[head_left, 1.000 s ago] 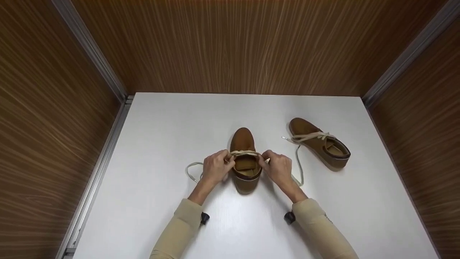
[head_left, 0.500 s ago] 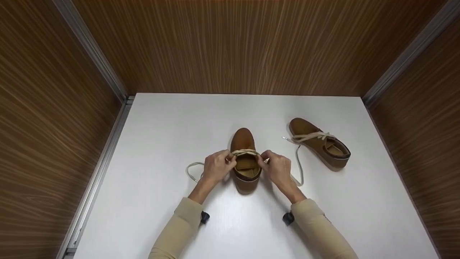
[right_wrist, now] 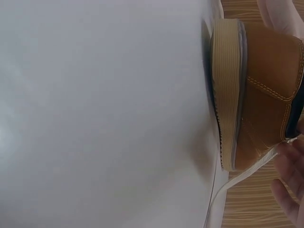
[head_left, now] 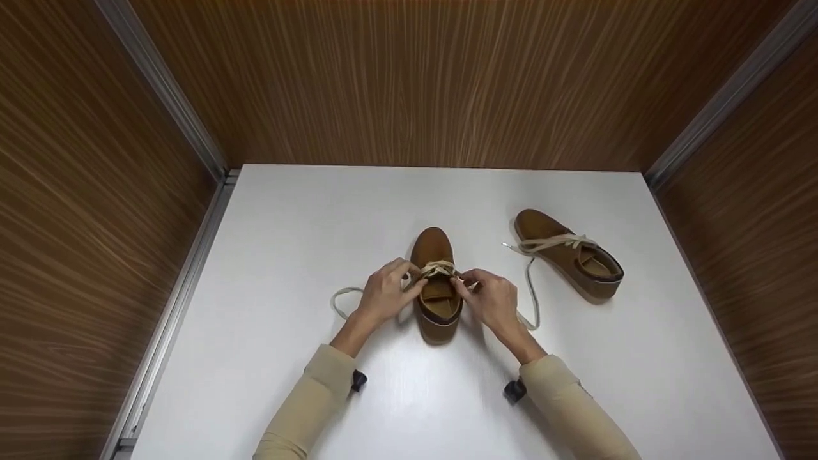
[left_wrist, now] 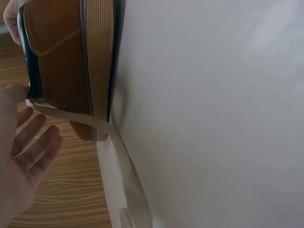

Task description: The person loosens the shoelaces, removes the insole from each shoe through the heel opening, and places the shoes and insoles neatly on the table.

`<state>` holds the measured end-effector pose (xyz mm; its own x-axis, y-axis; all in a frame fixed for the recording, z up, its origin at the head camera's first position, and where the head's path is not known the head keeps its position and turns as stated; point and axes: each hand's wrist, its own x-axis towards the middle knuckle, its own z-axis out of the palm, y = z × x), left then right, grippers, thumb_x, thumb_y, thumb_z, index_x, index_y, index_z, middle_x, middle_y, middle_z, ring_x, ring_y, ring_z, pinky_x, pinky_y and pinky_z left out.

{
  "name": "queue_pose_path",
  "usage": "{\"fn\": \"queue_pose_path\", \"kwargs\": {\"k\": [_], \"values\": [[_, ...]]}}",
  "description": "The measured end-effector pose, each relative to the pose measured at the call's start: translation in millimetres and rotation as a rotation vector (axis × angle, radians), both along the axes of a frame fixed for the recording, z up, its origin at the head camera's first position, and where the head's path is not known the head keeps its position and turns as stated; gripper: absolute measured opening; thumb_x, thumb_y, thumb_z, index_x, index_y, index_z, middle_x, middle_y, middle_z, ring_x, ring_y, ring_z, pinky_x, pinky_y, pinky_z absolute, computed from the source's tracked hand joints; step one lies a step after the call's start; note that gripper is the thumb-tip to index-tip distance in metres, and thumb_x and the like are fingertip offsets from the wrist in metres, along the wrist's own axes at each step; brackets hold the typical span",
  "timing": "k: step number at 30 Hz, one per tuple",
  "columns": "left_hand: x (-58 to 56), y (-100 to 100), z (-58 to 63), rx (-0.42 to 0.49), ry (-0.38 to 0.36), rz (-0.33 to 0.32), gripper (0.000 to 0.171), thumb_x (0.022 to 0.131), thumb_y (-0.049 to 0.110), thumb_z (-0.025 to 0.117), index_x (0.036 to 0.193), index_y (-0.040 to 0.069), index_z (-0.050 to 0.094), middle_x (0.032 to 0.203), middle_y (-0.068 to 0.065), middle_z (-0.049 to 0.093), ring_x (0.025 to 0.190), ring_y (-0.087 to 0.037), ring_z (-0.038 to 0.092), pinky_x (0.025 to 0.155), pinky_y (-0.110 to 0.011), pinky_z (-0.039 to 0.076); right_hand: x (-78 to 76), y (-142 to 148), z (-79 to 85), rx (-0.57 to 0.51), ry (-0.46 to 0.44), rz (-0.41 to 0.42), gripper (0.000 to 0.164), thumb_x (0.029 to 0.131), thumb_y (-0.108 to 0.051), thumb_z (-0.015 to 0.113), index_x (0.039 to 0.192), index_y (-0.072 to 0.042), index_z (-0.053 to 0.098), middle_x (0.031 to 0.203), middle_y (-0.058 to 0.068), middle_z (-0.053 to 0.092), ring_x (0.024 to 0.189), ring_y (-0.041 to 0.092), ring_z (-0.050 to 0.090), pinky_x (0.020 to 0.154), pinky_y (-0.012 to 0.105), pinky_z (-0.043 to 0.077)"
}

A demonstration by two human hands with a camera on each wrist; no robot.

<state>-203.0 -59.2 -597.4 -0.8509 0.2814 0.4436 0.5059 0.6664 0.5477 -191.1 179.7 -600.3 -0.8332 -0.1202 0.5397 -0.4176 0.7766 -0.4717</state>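
A brown shoe point(head_left: 432, 246) with a tan sole stands on the white table, toe pointing away from me. My left hand point(head_left: 382, 294) pinches the left edge of its lacing flap between thumb and forefinger. In the left wrist view, the other fingers point(left_wrist: 40, 142) spread loosely, and a pale flat shoelace point(left_wrist: 123, 156) runs down to the table. On the opposite side my right hand point(head_left: 495, 297) pinches the right flap, with the lace point(right_wrist: 251, 168) trailing beside its fingers. Crossed laces point(head_left: 438, 267) lie bunched over the tongue between both hands.
A second brown shoe point(head_left: 569, 255) with loosely crossed laces lies angled at the right, its lace end point(head_left: 507, 245) on the white table point(head_left: 307, 211). Wood-patterned panels point(head_left: 409, 83) enclose the back and sides. Dark wrist cameras point(head_left: 359, 381) hang beneath the sleeves.
Both hands have brought the shoe's flaps closer together. The laces, stretched straight across before, now bunch into a crossed shape. The left fingers have shifted slightly rightward, and the other shoe has stayed put.
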Motion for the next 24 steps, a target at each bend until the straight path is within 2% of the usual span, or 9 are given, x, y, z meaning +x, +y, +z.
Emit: {"fn": "queue_pose_path", "kwargs": {"k": [5, 12, 18, 24], "values": [[-5.3, 0, 1.9, -0.015, -0.014, -0.046, 0.022, 0.098, 0.029, 0.075, 0.109, 0.010, 0.074, 0.103, -0.005, 0.076, 0.092, -0.025, 0.072, 0.080, -0.039, 0.060, 5.5, -1, 1.8, -0.014, -0.040, 0.018, 0.019, 0.089, -0.027, 0.085, 0.097, -0.009, 0.082, 0.078, 0.004, 0.081, 0.061, 0.018, 0.074, 0.058, 0.041, 0.059], [-14.0, 0, 6.0, -0.042, -0.059, -0.090, 0.031, 0.098, 0.034, 0.073, 0.118, 0.010, 0.075, 0.110, -0.009, 0.078, 0.098, -0.029, 0.074, 0.086, -0.042, 0.061, 14.9, -4, 4.2, -0.048, -0.106, -0.011, 0.021, 0.089, -0.027, 0.085, 0.102, -0.011, 0.083, 0.083, 0.004, 0.083, 0.063, 0.018, 0.075, 0.059, 0.041, 0.060], [-18.8, -1, 6.1, -0.056, -0.090, -0.130, 0.034, 0.099, 0.035, 0.072, 0.119, 0.009, 0.075, 0.112, -0.009, 0.078, 0.098, -0.032, 0.074, 0.086, -0.043, 0.061, 18.7, -7, 5.3, -0.035, -0.125, -0.043, 0.021, 0.089, -0.028, 0.085, 0.101, -0.011, 0.083, 0.083, 0.005, 0.083, 0.063, 0.019, 0.076, 0.059, 0.043, 0.060], [-17.3, 0, 4.2, -0.034, -0.094, -0.152, 0.026, 0.098, 0.025, 0.073, 0.116, 0.007, 0.076, 0.109, -0.009, 0.079, 0.094, -0.029, 0.076, 0.083, -0.039, 0.063, 17.6, -7, 5.8, -0.005, -0.129, -0.049, 0.016, 0.089, -0.027, 0.083, 0.098, -0.013, 0.084, 0.082, 0.004, 0.082, 0.064, 0.018, 0.076, 0.059, 0.042, 0.059]]}}
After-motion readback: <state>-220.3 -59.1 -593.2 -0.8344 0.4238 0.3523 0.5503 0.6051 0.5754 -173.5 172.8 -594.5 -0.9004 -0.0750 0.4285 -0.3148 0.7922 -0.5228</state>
